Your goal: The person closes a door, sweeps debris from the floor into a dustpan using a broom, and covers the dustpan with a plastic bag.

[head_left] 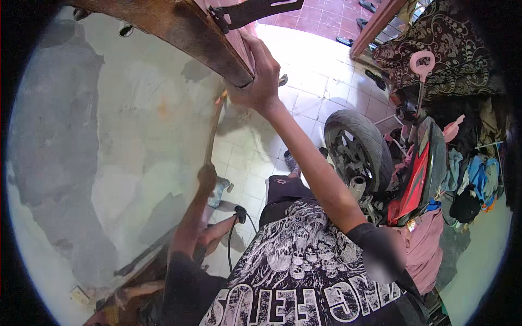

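Observation:
My right hand (258, 79) is closed round the lower corner of a thick brown wooden board (185, 41), fingers over its right side. A black slotted metal bracket (261, 12) is fixed on the board above this hand. Lower down and to the left, my left hand (206, 178) grips the near end of a long, thin wooden handle (215, 130). The handle slants up along the wall, and its orange-lit far end comes close to my right hand. A small metal end (283, 80) shows just past my right wrist; I cannot tell whether it belongs to the handle.
A plastered, patchy wall (136, 136) fills the left side. On the right stands a red and black motorcycle (410, 185), its rear tyre (359, 146) towards me, with clothes (484, 179) beyond. Below my left hand are a black cable (231, 244) and a bare limb (217, 231).

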Demonstrator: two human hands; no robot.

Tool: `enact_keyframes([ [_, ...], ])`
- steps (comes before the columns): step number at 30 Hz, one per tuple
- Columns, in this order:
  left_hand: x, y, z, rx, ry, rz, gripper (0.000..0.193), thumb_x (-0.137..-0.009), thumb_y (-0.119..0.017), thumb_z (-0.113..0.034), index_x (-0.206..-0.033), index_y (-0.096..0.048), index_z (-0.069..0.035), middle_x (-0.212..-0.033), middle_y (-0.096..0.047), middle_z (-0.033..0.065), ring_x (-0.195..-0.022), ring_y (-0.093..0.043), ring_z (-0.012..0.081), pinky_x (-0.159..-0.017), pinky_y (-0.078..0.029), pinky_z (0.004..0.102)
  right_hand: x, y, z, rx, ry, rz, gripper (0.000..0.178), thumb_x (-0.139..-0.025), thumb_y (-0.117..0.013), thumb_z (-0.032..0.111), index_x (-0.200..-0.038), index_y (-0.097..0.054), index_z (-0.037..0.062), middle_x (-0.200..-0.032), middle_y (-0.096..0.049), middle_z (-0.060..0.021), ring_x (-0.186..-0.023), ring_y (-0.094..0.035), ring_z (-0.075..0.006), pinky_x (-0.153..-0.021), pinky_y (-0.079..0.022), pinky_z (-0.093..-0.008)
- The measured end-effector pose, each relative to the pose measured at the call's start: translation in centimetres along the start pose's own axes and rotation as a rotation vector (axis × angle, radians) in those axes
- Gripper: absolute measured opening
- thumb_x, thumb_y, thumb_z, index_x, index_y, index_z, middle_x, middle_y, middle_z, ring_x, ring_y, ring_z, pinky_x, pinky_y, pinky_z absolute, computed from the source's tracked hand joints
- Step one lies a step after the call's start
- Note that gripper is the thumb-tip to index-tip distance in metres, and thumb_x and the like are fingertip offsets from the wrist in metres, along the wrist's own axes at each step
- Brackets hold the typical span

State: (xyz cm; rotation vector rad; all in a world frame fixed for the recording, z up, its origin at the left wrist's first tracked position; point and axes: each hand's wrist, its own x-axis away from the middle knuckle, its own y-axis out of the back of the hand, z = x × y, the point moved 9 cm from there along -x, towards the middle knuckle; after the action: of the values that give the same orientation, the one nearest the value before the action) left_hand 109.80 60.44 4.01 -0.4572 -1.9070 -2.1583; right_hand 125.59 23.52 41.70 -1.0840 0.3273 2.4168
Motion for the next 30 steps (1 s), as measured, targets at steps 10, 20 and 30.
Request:
enact_keyframes([
  [10, -4.4, -7.9, 1.5, 0.151, 0.082, 0.174, 0.030, -0.093, -0.039, -0.024, -0.097, -0.059, -0.001, -0.087, -0.064, 0.0176, -0.081, -0.064, 0.0304, -0.069, -0.051, 0.0431, 0.5, -1.7, 0.8, -0.076, -0.043, 0.013, 0.057, -0.058, -0.068, 0.012, -0.110, -0.052, -0.0017, -0.097, -0.060, -0.0192, -0.086, -0.062, -0.0351, -0.074, -0.049, -0.0374],
  [20, 11.9, -8.1, 6.0, 0.002, -0.198, 0.187, 0.039, -0.083, -0.054, -0.026, -0.110, -0.052, 0.003, -0.075, -0.061, 0.0201, -0.066, -0.062, 0.0291, -0.052, -0.050, 0.0398, 0.5, -1.3, 0.4, -0.054, -0.041, 0.017, 0.058, -0.058, -0.069, 0.013, -0.113, -0.051, 0.0008, -0.097, -0.060, -0.0194, -0.086, -0.061, -0.0362, -0.075, -0.049, -0.0384],
  [30, 16.9, -2.9, 3.6, 0.319, 0.019, 0.418, 0.045, -0.083, -0.053, -0.026, -0.114, -0.046, 0.006, -0.078, -0.061, 0.0217, -0.071, -0.062, 0.0353, -0.060, -0.052, 0.0401, 0.5, -1.3, 0.4, -0.029, -0.013, 0.006, 0.059, -0.059, -0.069, 0.013, -0.113, -0.051, -0.0022, -0.097, -0.060, -0.0204, -0.086, -0.061, -0.0368, -0.075, -0.049, -0.0380],
])
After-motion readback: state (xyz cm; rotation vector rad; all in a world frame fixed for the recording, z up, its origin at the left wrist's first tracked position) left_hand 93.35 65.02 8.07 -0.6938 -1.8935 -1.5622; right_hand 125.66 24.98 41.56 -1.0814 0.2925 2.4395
